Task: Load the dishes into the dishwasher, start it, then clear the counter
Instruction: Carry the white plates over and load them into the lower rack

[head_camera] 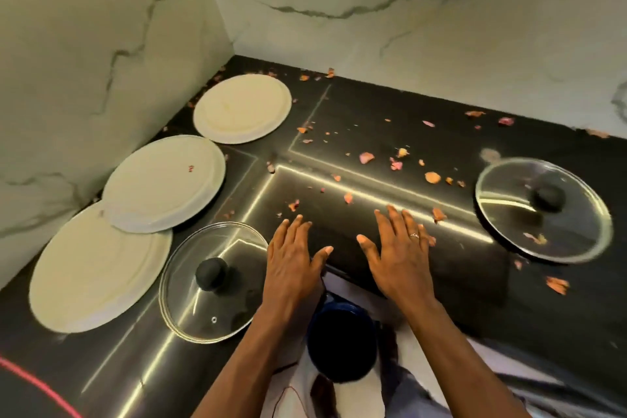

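Head: glass lid [213, 282] just beside spread left hand [291, 258] fingers [298, 224].

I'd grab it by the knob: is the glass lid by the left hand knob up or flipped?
Knob up: the glass lid lies flat on the counter, its black knob on top.

- The counter [390, 142] is looking like dark polished stone, glossy.
- The white plates [163, 183] are appearing smooth, rather matt.
- The lids [190, 309] are showing clear glass, shiny metal rims, matt black knobs.
- The wall [407, 44] is looking like smooth marble.
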